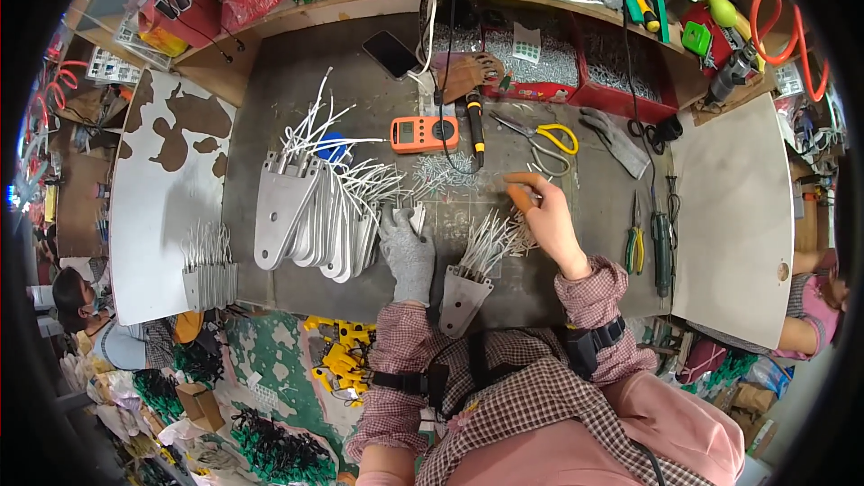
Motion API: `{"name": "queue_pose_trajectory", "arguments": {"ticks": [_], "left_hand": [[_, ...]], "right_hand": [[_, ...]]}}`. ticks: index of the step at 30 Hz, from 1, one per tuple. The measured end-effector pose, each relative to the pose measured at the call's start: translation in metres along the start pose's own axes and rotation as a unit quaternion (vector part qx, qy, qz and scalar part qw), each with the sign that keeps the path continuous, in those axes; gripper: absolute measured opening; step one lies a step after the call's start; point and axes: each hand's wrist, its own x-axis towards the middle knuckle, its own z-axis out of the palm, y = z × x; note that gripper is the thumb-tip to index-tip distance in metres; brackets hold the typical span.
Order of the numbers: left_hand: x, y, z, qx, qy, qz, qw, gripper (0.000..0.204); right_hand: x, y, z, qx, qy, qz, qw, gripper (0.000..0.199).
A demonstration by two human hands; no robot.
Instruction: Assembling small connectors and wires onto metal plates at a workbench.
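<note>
My left hand (407, 255), in a grey knit glove, is closed on a grey metal plate (418, 218) with white wires, mostly hidden by the fingers. Left of it stands a row of similar metal plates (286, 214) with white wires sticking up. My right hand (551, 223), with orange finger covers, hovers with thumb and forefinger apart; nothing shows between them. Beyond the hands lies a pile of small screws (443, 173); another heap of small pins (521, 238) lies beside my right hand. One wired plate (464, 299) rests nearest me.
An orange multimeter (423, 135), a screwdriver (475, 129) and yellow-handled scissors (544, 142) lie farther back. Pliers (635, 234) and a grey glove (616, 144) are to the right. Red bins (580, 81) of small metal parts and a phone (390, 55) sit at the back.
</note>
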Motion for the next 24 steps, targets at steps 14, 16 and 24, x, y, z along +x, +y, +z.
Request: {"name": "queue_pose_trajectory", "arguments": {"ticks": [14,16,24], "left_hand": [[-0.107,0.055,-0.083,-0.113,-0.008,0.28,0.953,0.052],[-0.116,0.044,-0.073,-0.076,-0.084,0.282,0.953,0.047],[-0.096,0.07,-0.096,-0.049,-0.12,0.256,0.958,0.042]], "right_hand": [[0.002,-0.017,0.043,0.098,-0.236,-0.078,0.964,0.024],[0.002,-0.007,0.047,0.015,-0.301,-0.02,0.953,0.022],[0.072,0.097,-0.015,-0.187,0.134,0.073,0.97,0.021]]}}
